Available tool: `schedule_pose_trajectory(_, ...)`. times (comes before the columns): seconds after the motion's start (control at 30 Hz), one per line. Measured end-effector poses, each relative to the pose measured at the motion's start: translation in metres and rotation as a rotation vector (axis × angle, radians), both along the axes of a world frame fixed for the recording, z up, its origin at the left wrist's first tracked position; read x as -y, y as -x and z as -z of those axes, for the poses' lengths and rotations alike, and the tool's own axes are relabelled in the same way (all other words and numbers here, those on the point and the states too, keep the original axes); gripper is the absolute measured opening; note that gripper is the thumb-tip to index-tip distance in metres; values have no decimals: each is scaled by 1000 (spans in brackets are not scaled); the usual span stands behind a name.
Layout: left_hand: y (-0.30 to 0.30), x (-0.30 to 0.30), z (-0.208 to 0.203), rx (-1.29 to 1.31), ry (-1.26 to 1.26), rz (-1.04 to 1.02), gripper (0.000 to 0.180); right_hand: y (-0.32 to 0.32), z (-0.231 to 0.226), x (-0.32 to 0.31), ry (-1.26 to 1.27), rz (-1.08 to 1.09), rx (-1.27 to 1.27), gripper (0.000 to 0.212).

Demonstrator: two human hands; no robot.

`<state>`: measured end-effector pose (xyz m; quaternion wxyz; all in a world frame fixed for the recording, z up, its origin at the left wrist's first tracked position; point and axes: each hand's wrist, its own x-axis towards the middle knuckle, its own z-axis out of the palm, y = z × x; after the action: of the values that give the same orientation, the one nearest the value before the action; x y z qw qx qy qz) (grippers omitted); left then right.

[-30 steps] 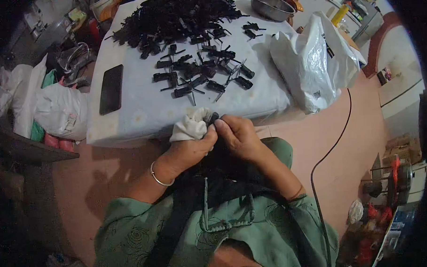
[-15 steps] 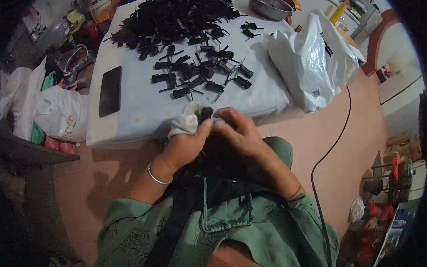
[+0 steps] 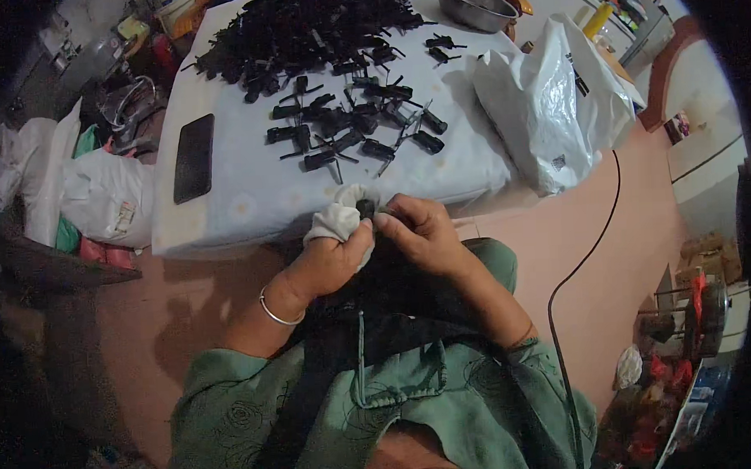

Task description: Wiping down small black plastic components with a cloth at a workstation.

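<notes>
My left hand (image 3: 331, 257) is closed on a bunched white cloth (image 3: 335, 222) and, with it, a small black plastic part (image 3: 365, 207) whose dark end shows above the fingers. At its right, my right hand (image 3: 421, 233) pinches at the part's side; what lies between thumb and fingers is too small to make out. Both hands are over my lap, just in front of the table's near edge. Beyond them on the table, several loose black parts with thin prongs (image 3: 347, 124) lie scattered. Behind these rises a large heap of similar black parts (image 3: 302, 38).
A white cloth (image 3: 251, 214) covers the table. A dark phone (image 3: 194, 158) lies at its left, a white plastic bag (image 3: 533, 117) at its right edge, and a metal bowl (image 3: 477, 8) at the back right. A black cable (image 3: 587, 260) hangs down to the right.
Both hands have shifted slightly, the left one a little to the right. The white cloth now wraps more around the black part, with a fold showing behind it.
</notes>
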<state>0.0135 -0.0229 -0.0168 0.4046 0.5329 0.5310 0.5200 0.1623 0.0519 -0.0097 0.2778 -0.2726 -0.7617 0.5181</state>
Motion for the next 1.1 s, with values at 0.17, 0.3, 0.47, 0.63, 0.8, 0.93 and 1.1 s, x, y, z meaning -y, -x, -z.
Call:
schedule_pose_trajectory(0.17,-3,-3,3,-6,78,4,21,1,3,0,-199,-5,40,25)
schedule_pose_trajectory(0.3,-13,-7,0,-463,-419,-90,13,4,15,5,-42,23,7,29)
schedule_pose_trajectory(0.47,-8,-7,0,-768,-394,-20,13,1,14,-1,24,-11,-18,29)
schedule_pose_trajectory(0.63,4,-11,-19,-774,-563,-35,17,-16,9,-62,-490,581,430,19)
schedule_pose_trajectory(0.8,7,-18,-15,-559,-516,-86,22,-27,17,-88,-649,489,570,30)
schedule_pose_trajectory(0.93,12,-23,-26,-510,-473,-51,23,-29,1,-48,-671,309,460,30)
schedule_pose_trajectory(1.1,12,-27,-35,-467,-203,152,27,-25,-13,-28,-507,68,357,25)
